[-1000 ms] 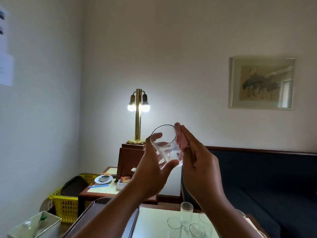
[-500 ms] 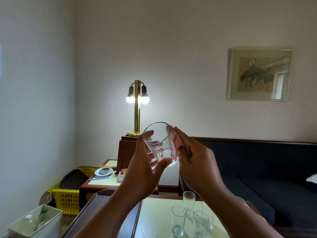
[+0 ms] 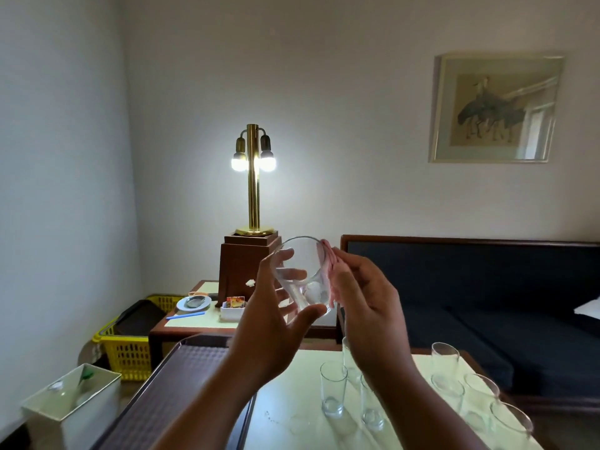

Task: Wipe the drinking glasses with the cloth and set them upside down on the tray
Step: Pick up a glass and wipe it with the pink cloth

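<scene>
A clear drinking glass (image 3: 302,271) is held up at chest height, tilted with its mouth toward me. My left hand (image 3: 269,329) grips it, thumb on the rim and fingers round the base. My right hand (image 3: 367,306) holds a pink cloth (image 3: 328,254) against the glass's right side; most of the cloth is hidden behind the fingers. A dark brown tray (image 3: 181,384) lies below my left forearm, with nothing on the part I can see. Several tall glasses (image 3: 332,394) stand upright on the pale green table (image 3: 292,407), more of them at the right (image 3: 480,394).
A lit brass lamp (image 3: 253,177) stands on a wooden block on a side table (image 3: 194,319) holding a small dish and box. On the floor at the left are a yellow basket (image 3: 126,349) and a white box (image 3: 71,404). A dark sofa (image 3: 487,303) runs along the right.
Both hands and the glass sit lower in view and closer to the table. More of the table, tray and standing glasses shows. The holds on glass and cloth are the same.
</scene>
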Motion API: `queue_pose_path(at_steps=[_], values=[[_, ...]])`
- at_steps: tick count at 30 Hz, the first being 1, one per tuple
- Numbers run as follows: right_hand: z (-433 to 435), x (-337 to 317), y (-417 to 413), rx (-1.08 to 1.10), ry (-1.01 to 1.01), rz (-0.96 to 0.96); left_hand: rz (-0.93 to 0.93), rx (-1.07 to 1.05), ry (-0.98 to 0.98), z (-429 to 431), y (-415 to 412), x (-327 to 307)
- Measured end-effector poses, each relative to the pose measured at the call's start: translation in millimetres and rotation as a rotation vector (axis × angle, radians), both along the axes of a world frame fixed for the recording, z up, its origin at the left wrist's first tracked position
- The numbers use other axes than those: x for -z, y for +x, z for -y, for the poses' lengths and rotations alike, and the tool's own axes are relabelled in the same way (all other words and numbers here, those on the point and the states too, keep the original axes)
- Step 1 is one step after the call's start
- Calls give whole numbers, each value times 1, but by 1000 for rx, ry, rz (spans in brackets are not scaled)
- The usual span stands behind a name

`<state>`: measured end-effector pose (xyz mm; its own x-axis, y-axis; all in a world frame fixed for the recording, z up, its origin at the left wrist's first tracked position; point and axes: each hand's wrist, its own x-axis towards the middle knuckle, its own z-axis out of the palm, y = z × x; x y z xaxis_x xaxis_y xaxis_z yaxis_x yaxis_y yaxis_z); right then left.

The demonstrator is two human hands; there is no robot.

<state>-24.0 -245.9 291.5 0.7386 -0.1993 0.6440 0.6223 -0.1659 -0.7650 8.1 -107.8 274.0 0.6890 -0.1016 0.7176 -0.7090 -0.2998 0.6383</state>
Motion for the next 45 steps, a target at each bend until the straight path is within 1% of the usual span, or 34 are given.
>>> queue_pose_path(at_steps=[3, 5, 8, 10, 12, 15, 17, 20, 22, 25, 28, 30, 32, 35, 39, 42, 45], values=[[6, 36, 16, 78, 20, -123, -79, 51, -62, 9, 13, 37], [9, 64, 23, 93, 6, -191, -125, 47, -54, 14, 21, 70], [5, 84, 27, 56, -107, -192, -169, 21, -21, 18, 35, 113], [1, 86, 30, 29, -195, -165, -197, -5, 0, 20, 43, 127], [2, 92, 41, 22, -215, -180, -196, -22, -38, 20, 46, 130], [10, 106, 52, 27, -140, -285, -209, -9, -109, 23, 47, 134], [11, 115, 51, 31, -130, -306, -205, 17, -94, 25, 48, 142], [8, 111, 45, 17, -148, -215, -181, 28, -39, 30, 51, 150], [12, 108, 44, 29, -193, -172, -175, 30, -52, 33, 52, 150], [23, 115, 50, 59, -152, -227, -177, 40, -110, 36, 49, 144], [26, 121, 51, 92, -128, -283, -162, 36, -85, 32, 49, 140], [22, 118, 47, 78, -137, -249, -145, 11, -55, 27, 48, 137], [15, 112, 40, 74, -198, -206, -123, -33, -12, 23, 47, 136], [11, 112, 41, 105, -244, -161, -82, -65, -17, 21, 45, 137], [13, 118, 54, 69, -154, -275, -28, -63, -26, 21, 48, 140], [3, 112, 50, 24, -179, -197, -32, -82, -29, 19, 54, 139], [1, 100, 49, -7, -265, -142, -54, -68, -62, 20, 58, 132]])
